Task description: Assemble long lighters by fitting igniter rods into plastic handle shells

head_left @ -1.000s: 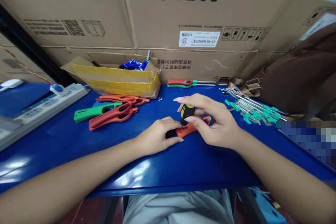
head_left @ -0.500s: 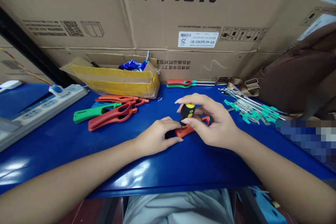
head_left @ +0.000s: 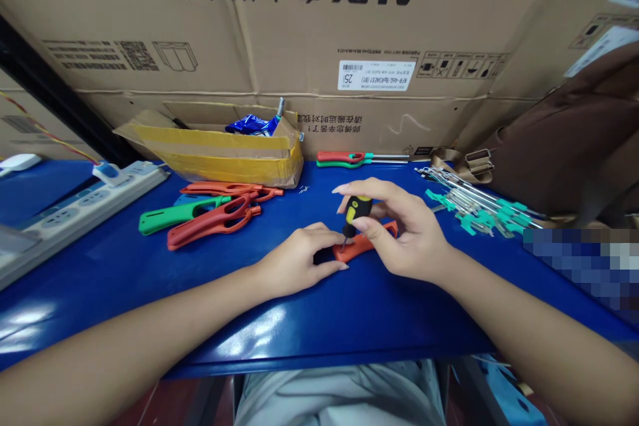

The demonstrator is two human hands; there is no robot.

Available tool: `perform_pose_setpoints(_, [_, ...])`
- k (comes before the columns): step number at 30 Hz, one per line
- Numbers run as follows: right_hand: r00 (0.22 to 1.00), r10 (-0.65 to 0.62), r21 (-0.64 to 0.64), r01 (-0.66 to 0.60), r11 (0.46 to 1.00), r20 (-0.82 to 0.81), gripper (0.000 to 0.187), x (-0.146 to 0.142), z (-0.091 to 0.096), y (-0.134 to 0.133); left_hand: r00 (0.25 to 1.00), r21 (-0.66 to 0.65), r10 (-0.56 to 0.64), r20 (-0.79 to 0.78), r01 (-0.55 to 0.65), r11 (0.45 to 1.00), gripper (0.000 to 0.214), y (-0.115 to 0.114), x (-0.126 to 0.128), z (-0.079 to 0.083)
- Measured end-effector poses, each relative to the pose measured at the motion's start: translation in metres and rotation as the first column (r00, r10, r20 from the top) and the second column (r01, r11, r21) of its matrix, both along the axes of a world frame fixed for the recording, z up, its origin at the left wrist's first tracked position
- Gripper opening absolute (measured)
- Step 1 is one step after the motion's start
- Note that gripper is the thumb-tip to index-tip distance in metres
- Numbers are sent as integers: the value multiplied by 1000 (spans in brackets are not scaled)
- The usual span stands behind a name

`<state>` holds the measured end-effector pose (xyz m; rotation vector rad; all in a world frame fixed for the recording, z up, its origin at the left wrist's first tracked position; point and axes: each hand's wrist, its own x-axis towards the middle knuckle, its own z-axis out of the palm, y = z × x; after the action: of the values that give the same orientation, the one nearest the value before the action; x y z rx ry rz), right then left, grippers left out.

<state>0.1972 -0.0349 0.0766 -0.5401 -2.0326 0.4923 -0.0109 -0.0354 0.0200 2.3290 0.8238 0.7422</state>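
My right hand (head_left: 407, 226) grips a short black and yellow screwdriver (head_left: 358, 210) between thumb and fingers. Its tip points down onto the near end of an orange lighter casing (head_left: 355, 249), which lies on the blue table. My left hand (head_left: 304, 258) steadies that casing at its left end, thumb and fingers closed around it. Part of the casing is hidden under my right hand. To the left lie a red lighter casing (head_left: 200, 229), a green lighter casing (head_left: 170, 216) and further orange casings (head_left: 219, 188).
Behind stands a cardboard box (head_left: 234, 163) with yellow tape and a blue packet (head_left: 252, 125). Assembled lighters (head_left: 344, 158) lie at the back. Several metal lighter rods (head_left: 474, 203) are piled right, near a brown bag (head_left: 564, 140). A power strip (head_left: 74, 213) runs along the left.
The screwdriver handle has turned in my right hand, and the fingers have shifted slightly on it. My left hand and the casing have stayed in place.
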Motion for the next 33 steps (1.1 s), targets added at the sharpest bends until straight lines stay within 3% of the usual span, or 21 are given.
perform_pose_setpoints(6, [997, -33, 175, 20, 984, 70, 33, 0, 4, -1, 1000, 12, -1, -11, 1, 1000, 15, 0, 1, 1])
perform_pose_setpoints(11, [995, 60, 65, -66, 996, 81, 40, -1, 7, -7, 1000, 30, -4, -4, 4, 1000, 16, 0, 0, 1])
perform_pose_setpoints(21, [997, -42, 183, 30, 983, 61, 31, 0, 8, -3, 1000, 23, 1, -10, 0, 1000, 19, 1, 0, 0])
perform_pose_setpoints(27, [994, 74, 43, -78, 996, 86, 42, 6, 10, 0, 1000, 6, 4, -8, -4, 1000, 28, 0, 0, 0])
perform_pose_setpoints(33, [997, -56, 170, 46, 984, 52, 31, 3, 6, 5, 999, 0, 20, -31, -20, 1000, 25, 0, 1, 1])
